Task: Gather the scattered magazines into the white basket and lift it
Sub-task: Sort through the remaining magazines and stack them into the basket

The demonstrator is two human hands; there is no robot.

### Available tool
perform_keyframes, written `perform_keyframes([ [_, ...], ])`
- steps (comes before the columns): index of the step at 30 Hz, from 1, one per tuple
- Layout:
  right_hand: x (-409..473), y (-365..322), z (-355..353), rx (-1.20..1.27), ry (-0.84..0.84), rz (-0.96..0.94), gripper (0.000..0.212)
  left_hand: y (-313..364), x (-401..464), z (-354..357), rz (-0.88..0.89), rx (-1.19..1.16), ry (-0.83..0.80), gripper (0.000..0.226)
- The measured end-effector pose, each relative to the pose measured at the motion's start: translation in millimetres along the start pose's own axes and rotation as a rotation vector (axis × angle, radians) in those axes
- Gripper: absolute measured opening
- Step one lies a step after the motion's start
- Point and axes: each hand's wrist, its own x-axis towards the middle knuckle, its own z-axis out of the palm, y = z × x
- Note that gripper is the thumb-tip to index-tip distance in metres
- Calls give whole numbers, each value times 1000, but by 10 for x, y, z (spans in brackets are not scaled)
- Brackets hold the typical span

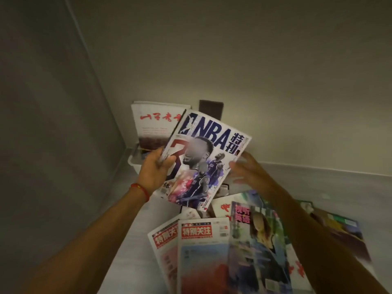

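Note:
My left hand (156,170) grips the left edge of an NBA magazine (209,158) and holds it tilted in the air above the white basket (133,163). Only the basket's left rim shows, in the corner by the wall. A white magazine with red script (154,124) stands upright inside it. My right hand (247,170) is blurred, its fingers spread just beside the NBA magazine's right edge, holding nothing. Several more magazines lie scattered on the floor below, among them one with a red title block (201,249) and one with a woman on the cover (258,245).
Two grey walls meet in a corner behind the basket. A dark rectangular plate (211,108) sits on the far wall above it. Pale floor (127,225) runs to the left of the magazine pile. A green-covered magazine (337,228) lies at the right under my forearm.

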Motion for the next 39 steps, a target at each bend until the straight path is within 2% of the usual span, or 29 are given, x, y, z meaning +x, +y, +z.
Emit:
perform_keyframes([
  [2, 163, -65, 351, -18, -72, -71, 38, -59, 90, -264, -50, -61, 51, 19],
  [7, 842, -513, 871, -327, 260, -316, 23, -236, 543, -817, -130, -30, 135, 29],
  [11, 1374, -692, 1093, -435, 336, -379, 21, -359, 1108, -1094, -135, 179, 309, 20],
  [19, 1980, -370, 1379, -415, 386, -184, 21, -866, 1591, -1218, -268, 291, 286, 20],
  [24, 2098, -108, 1463, -538, 395, -97, 24, -1120, 1587, -1149, -359, 218, 302, 20],
  [26, 2131, -34, 1477, -517, 437, -27, 22, -1151, 1623, -1094, -391, 196, 320, 20],
  [29, 2120, 3, 1476, -446, 414, 30, 23, -1128, 1676, -1030, -413, 171, 343, 28],
  [31, 2008, 38, 1443, -355, 385, 48, 34, -1075, 1630, -977, -403, 126, 331, 33],
  [34, 1667, 264, 1277, -343, 364, 18, 26, -1006, 1395, -828, -362, 70, 298, 35],
  [37, 1147, 671, 921, -388, 426, 39, 25, -993, 1026, -559, -313, 310, 268, 41],
  [39, 749, 959, 603, -388, 504, 106, 25, -949, 709, -230, -238, 317, 179, 43],
])
